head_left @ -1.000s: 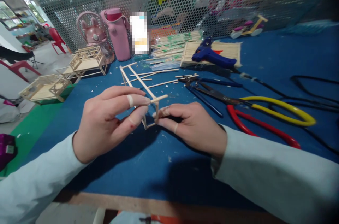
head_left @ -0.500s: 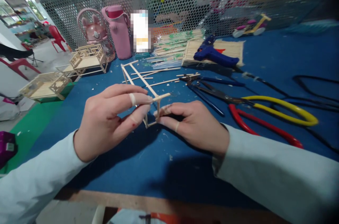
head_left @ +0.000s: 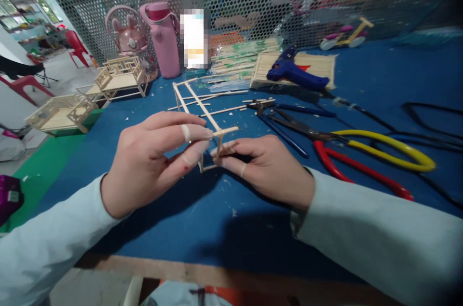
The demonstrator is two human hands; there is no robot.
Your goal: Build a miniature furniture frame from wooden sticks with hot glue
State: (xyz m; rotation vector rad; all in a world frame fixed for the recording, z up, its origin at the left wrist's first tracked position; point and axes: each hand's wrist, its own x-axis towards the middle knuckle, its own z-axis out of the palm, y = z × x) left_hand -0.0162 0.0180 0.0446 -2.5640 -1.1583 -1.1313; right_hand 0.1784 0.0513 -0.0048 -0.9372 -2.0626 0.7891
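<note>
Between my hands stands a small frame of thin wooden sticks (head_left: 203,107), its long side running away from me. My left hand (head_left: 155,161) pinches the near top corner of this frame, where a short crosspiece juts out to the right. My right hand (head_left: 262,163) is closed with thumb and index finger around the near upright, lower down. Light tape wraps some fingers on both hands. The fingertips hide part of the joints. Loose wooden sticks (head_left: 227,110) lie just behind the frame on the blue table (head_left: 173,229).
Blue-handled cutting pliers (head_left: 282,133) and large red-and-yellow-handled cutters (head_left: 383,149) lie at right. A blue glue gun (head_left: 298,74) rests on a stick panel (head_left: 330,67). Bagged sticks (head_left: 249,57), a pink bottle (head_left: 167,45) and model stick furniture (head_left: 123,81) stand behind.
The grip on the frame looks unchanged. Hands and frame appear slightly further right, while the whole view has shifted a little.
</note>
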